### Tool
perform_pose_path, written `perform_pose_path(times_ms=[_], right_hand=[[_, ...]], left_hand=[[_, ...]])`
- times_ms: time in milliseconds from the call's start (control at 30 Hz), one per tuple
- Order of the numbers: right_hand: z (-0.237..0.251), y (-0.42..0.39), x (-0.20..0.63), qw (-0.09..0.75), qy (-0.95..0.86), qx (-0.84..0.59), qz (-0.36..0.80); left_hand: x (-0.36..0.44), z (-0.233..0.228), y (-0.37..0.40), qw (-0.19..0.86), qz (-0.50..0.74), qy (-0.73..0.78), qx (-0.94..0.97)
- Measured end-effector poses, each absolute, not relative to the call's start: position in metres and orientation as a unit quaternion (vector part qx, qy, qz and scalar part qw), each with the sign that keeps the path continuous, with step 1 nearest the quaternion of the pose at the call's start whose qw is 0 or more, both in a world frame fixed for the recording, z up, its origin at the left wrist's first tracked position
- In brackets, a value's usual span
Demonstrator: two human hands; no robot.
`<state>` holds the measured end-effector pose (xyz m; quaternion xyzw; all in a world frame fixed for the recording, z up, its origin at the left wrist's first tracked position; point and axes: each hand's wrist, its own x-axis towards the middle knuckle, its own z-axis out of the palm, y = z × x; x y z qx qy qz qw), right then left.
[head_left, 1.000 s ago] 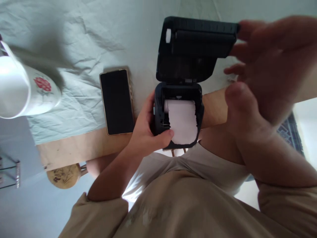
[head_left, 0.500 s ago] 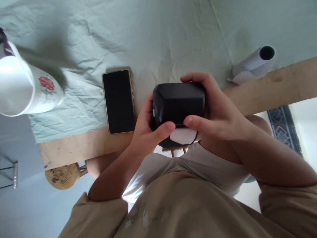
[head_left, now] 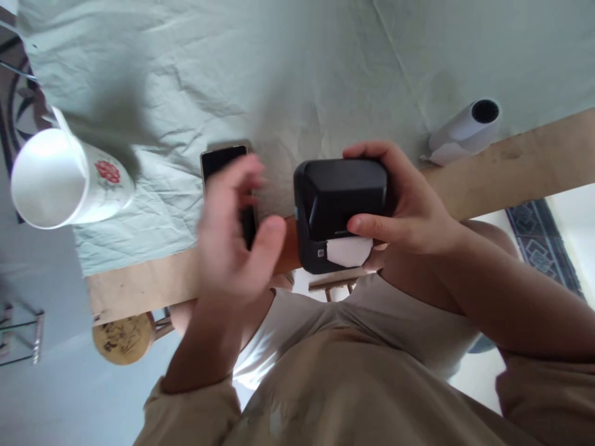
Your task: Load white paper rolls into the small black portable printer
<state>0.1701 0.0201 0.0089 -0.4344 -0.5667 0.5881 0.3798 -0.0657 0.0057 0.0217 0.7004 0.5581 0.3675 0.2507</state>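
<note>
A small black portable printer (head_left: 348, 192), with a white piece of paper (head_left: 348, 252) at its near side, is held above the table edge. My right hand (head_left: 404, 204) is closed around its right end, thumb on the front and fingers over the far side. My left hand (head_left: 232, 229) is blurred by motion, apart from the printer on its left, with the thumb spread from the fingers and nothing in them. Beneath that hand lies a dark-screened phone (head_left: 223, 158), partly hidden by it.
On the left of the green cloth (head_left: 302, 74) is a white cup (head_left: 109, 192) with a red flower print. A white paper roll (head_left: 458, 137) stands at the right by the bare wooden edge (head_left: 525, 158). Below the table are a round stool (head_left: 123, 336) and my legs.
My left hand has let go of the printer and moved left over the phone. My right hand keeps its grip. The whole view has shifted slightly.
</note>
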Motion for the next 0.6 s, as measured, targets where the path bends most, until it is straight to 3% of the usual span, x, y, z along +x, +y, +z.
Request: perform_pose_path(times_ms=[100,167,267,600], right_hand=[[0.008,0.021,0.169,0.387,-0.556,-0.441,0.588],[0.008,0.023,0.168,0.394,-0.561,-0.437,0.583],[0.006,0.025,0.167,0.393,-0.583,-0.439,0.560],[0.002,0.027,0.167,0.390,-0.616,-0.451,0.515]], left_hand=[[-0.087,0.027,0.028,0.109,0.289,0.649,0.695],[-0.094,0.024,0.040,0.150,0.182,0.717,0.656],[-0.093,0.017,0.049,0.201,0.116,0.746,0.625],[-0.089,0.021,0.049,0.243,0.160,0.762,0.579]])
